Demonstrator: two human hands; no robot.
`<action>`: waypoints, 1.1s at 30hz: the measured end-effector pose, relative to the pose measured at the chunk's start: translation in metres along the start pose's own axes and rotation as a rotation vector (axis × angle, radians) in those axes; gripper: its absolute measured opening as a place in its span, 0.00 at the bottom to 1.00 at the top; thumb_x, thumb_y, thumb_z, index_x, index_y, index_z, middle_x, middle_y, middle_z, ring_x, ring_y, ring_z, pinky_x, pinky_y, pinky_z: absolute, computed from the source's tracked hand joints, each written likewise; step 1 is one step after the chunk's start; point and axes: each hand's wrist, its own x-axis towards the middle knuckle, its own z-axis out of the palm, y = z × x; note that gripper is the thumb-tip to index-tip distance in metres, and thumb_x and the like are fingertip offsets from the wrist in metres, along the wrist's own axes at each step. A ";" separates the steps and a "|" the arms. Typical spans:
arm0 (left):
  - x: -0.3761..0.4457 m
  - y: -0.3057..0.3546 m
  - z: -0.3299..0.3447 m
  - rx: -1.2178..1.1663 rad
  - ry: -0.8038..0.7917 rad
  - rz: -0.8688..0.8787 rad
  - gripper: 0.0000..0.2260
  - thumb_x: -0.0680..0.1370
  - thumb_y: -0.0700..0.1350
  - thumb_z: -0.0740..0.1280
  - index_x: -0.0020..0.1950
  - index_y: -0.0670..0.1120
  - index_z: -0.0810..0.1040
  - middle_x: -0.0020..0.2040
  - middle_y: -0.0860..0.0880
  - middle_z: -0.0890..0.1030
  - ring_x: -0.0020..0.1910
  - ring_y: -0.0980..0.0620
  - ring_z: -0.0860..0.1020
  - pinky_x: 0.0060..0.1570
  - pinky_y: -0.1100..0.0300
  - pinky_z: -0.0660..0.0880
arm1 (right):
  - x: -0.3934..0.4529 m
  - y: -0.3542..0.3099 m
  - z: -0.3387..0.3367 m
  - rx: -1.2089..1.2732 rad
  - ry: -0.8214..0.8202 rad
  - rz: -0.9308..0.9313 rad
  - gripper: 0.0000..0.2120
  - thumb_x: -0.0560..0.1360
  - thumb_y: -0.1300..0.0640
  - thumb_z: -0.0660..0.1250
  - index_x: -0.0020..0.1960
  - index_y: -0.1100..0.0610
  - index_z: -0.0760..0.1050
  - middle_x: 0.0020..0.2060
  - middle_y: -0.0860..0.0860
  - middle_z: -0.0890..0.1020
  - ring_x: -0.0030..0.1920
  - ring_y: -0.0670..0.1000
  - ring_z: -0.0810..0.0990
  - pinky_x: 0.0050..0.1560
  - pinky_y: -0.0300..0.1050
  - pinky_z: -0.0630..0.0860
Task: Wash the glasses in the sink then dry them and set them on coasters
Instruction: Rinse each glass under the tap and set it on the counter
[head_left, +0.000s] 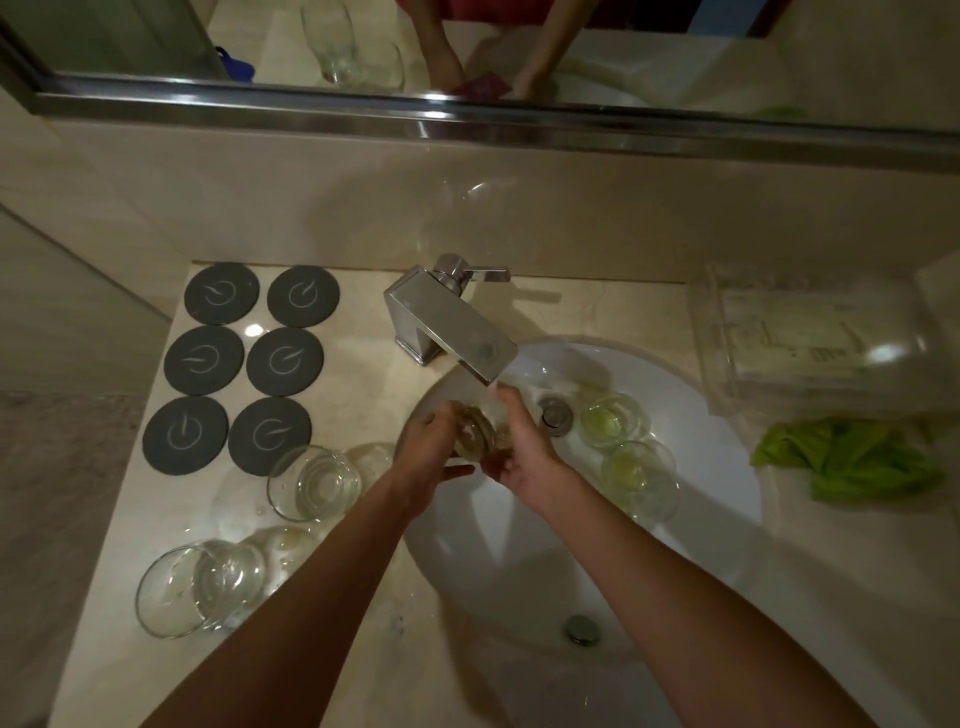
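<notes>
Both hands hold one glass (480, 431) under the tap (457, 325), in the sink (717, 415): left hand (428, 452) cups it, right hand (524, 447) grips it. Two glasses (623, 447) sit at 3 o'clock; two (249, 530) on the counter at 8. Six coasters (244, 358) lie bare at 10.

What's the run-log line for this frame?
phase: washing | both hands grip clear glass under chrome faucet | dark round coasters bare
</notes>
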 end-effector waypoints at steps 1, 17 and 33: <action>0.001 0.001 0.001 0.015 0.002 0.008 0.15 0.82 0.53 0.57 0.53 0.47 0.80 0.48 0.43 0.85 0.46 0.47 0.83 0.43 0.55 0.78 | 0.001 -0.001 -0.001 0.043 -0.030 0.048 0.38 0.64 0.31 0.73 0.61 0.59 0.79 0.50 0.59 0.86 0.47 0.55 0.86 0.40 0.44 0.80; 0.004 0.004 -0.007 0.128 -0.050 0.295 0.18 0.72 0.35 0.76 0.60 0.38 0.77 0.50 0.42 0.82 0.43 0.50 0.83 0.48 0.52 0.83 | -0.004 -0.044 -0.011 -0.129 -0.162 -0.116 0.28 0.81 0.32 0.52 0.64 0.50 0.77 0.55 0.54 0.85 0.53 0.51 0.83 0.46 0.45 0.78; 0.006 0.011 0.006 0.114 -0.109 0.207 0.31 0.67 0.52 0.79 0.65 0.51 0.69 0.44 0.44 0.84 0.39 0.46 0.84 0.44 0.46 0.83 | 0.001 -0.042 -0.030 -0.094 -0.174 -0.180 0.24 0.79 0.37 0.62 0.65 0.53 0.78 0.57 0.55 0.84 0.51 0.50 0.83 0.50 0.49 0.81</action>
